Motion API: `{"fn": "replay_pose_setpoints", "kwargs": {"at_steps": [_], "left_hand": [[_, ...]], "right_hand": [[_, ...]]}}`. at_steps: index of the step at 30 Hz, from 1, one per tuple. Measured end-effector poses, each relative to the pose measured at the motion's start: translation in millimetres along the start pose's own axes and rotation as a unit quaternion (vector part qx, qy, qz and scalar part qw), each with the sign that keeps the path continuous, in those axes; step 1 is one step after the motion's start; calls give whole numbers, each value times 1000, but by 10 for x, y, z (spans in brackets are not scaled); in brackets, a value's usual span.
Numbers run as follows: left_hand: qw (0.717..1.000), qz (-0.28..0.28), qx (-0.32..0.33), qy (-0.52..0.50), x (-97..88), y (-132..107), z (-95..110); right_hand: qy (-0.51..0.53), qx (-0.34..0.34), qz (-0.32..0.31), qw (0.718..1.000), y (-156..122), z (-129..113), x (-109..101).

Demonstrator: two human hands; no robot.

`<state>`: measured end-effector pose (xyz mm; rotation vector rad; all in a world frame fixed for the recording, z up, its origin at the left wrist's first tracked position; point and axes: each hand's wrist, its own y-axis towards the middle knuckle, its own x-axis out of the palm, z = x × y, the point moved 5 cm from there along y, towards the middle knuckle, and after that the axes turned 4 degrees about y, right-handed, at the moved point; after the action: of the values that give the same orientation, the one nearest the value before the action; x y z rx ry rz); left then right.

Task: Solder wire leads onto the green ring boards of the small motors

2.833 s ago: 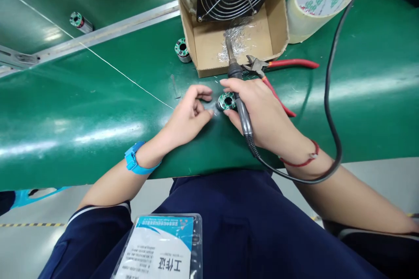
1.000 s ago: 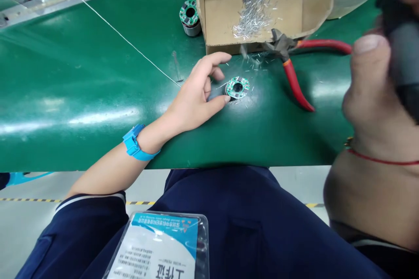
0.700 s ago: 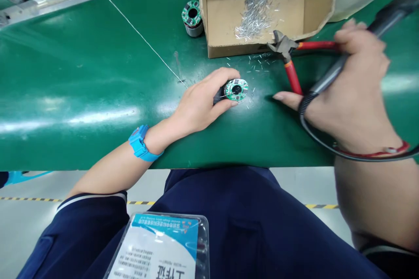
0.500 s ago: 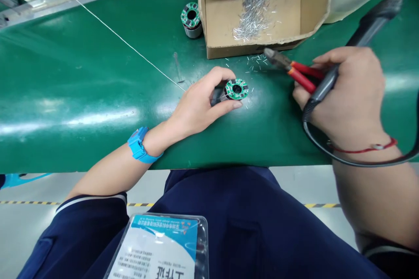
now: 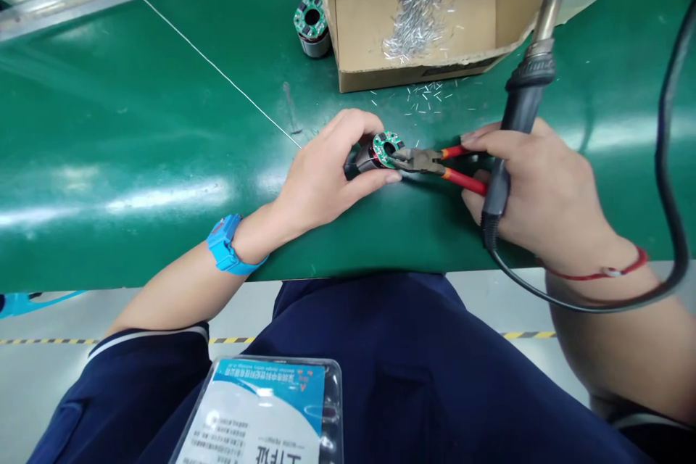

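Note:
My left hand (image 5: 320,170) is closed round a small motor stator (image 5: 370,155), its fingers and thumb on either side. A round green circuit board (image 5: 382,147) with a dark centre hole caps its end. My right hand (image 5: 549,188) grips red-handled cutting pliers (image 5: 421,160), and their jaws meet the board's right edge. The same hand carries a soldering iron (image 5: 522,101), tip pointing up and away from the board. A thin white strand (image 5: 217,69), probably solder wire, runs from the upper left to behind my left hand.
A cardboard box (image 5: 407,77) holds a heap of clipped metal pins (image 5: 416,18) and a dark fan-like guard. More clippings (image 5: 429,96) lie before it. Another stator with a board (image 5: 312,25) stands at its left. The iron's black cable (image 5: 666,181) loops at the right.
My right hand has moved left, bringing the pliers from beside the box to the board. The soldering iron has swung more upright. My left hand has barely moved.

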<state>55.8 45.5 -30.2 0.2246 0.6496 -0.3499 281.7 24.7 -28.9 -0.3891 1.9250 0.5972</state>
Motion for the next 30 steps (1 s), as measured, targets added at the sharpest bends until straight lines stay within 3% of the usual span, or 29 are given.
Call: {"fn": "replay_pose_setpoints", "kwargs": {"at_steps": [6,9,13,16,18,21,24,26,30], "left_hand": [[997,17,70,41,-21,-17,11],[995,26,78,56,-9,-7,-17],[995,63,61,49,-90,18,-81],[990,129,49,30,-340,121,-285],[983,175,59,10,-585,294,-534],[972,215,92,-20,-942,741,-974],[970,242,-20,23,-1186,1256,-1382],[954,270,-103,80,-1301,1484,-1488],[931,301,-148,143,-1425,1664,-1414]], "right_hand": [[-112,-86,17,990,5,-90,-120],[-153,-80,14,985,65,-122,-128],[-179,31,76,980,203,-49,-141],[-190,178,69,963,323,92,-110],[-166,240,48,955,377,156,-69],[-109,240,64,963,408,189,-22],[-52,220,136,965,363,242,-38],[-13,213,178,961,314,293,-63],[17,209,235,949,204,398,-104]]}}
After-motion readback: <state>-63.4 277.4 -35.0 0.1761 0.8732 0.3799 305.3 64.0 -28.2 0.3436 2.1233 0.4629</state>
